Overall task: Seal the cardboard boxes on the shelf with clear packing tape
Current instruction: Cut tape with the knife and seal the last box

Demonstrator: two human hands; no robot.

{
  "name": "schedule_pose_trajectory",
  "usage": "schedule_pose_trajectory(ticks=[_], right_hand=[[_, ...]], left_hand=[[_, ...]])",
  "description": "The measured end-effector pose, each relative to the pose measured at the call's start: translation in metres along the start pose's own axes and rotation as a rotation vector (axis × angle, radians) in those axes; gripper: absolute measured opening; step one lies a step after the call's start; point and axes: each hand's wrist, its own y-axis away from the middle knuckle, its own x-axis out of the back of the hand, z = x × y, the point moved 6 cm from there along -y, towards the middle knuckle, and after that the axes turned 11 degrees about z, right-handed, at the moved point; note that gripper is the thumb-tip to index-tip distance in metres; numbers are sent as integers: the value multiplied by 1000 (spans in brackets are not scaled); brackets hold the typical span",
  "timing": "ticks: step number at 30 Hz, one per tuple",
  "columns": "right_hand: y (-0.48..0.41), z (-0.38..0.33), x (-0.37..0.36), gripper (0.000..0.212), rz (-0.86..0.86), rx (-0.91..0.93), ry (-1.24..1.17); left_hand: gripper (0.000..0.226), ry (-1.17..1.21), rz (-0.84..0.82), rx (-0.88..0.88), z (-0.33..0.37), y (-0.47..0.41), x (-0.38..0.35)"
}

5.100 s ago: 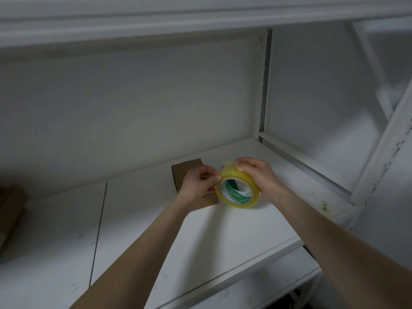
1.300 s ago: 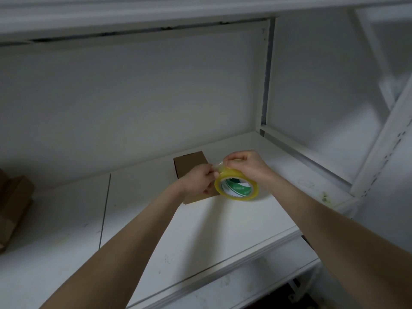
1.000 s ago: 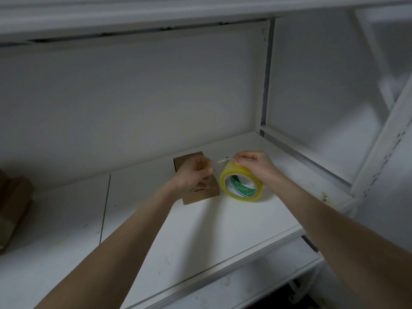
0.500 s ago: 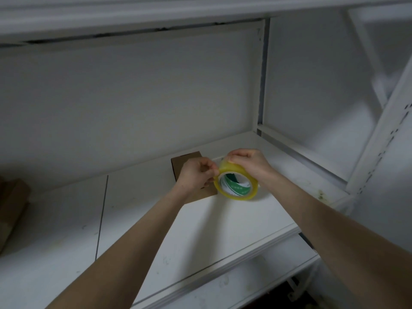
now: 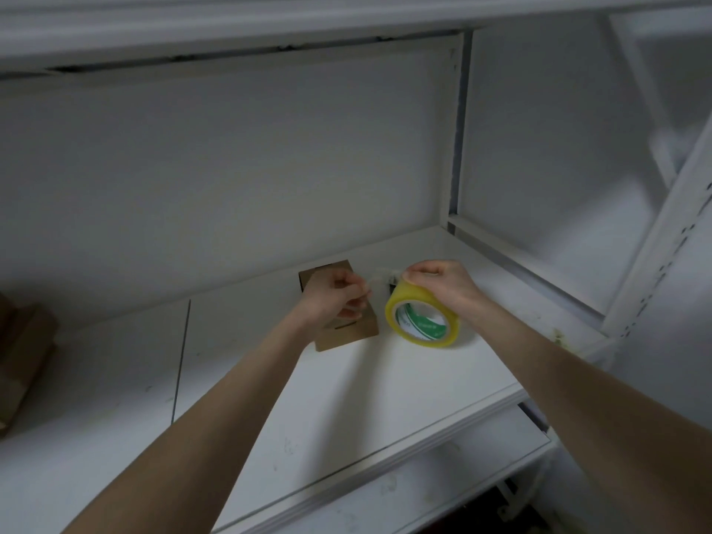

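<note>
A small brown cardboard box [image 5: 346,333] lies flat on the white shelf [image 5: 269,398], partly hidden under my left hand. My right hand [image 5: 443,283] grips a yellowish roll of clear packing tape [image 5: 424,321] with a green-and-white core, held upright just right of the box. My left hand [image 5: 335,298] hovers over the box with curled fingers pinching the loose tape end [image 5: 379,275], a short strip stretched between the two hands.
Other cardboard boxes [image 5: 19,360] sit at the far left of the shelf. A white upright post [image 5: 456,129] and a side rail [image 5: 520,264] bound the bay on the right. A lower shelf [image 5: 424,491] shows below the front edge.
The hands have drawn apart: the roll has moved right, away from the box, and a short strip of tape now spans between my left fingers and the roll.
</note>
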Motion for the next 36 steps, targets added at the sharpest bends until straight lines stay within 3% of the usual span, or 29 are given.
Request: schedule_pose_trajectory(ticks=[6,13,17,21,24,25,28,32,34,36], right_hand=[[0,1,-1,11,6,-11,-4],[1,-2,-5,9,-18,-23,-7],[-1,-1,-9,16,-46,-13,37],[-3,-2,-10,18,-52,-7,86],[0,-8,-15,16,-77,43,137],[2,-11,-18,14,-94,85,157],[4,-19,-25,15,-143,183,212],[4,-19,-21,77,-221,52,104],[10,-17,-22,83,-348,6,126],[14,-13,-22,72,-426,-8,132]], left_hand=[[6,136,213,10,3,-7,11],[20,-139,176,-40,-14,-4,6],[9,27,258,36,-14,-7,11],[5,157,147,91,-13,-13,6],[64,24,8,69,-8,-10,-9],[66,2,-5,61,-8,-10,-13],[11,-16,50,23,-3,-12,-19],[15,69,120,56,-4,-14,-16],[17,96,147,63,-4,-14,-13],[17,103,183,54,-3,-17,-7]])
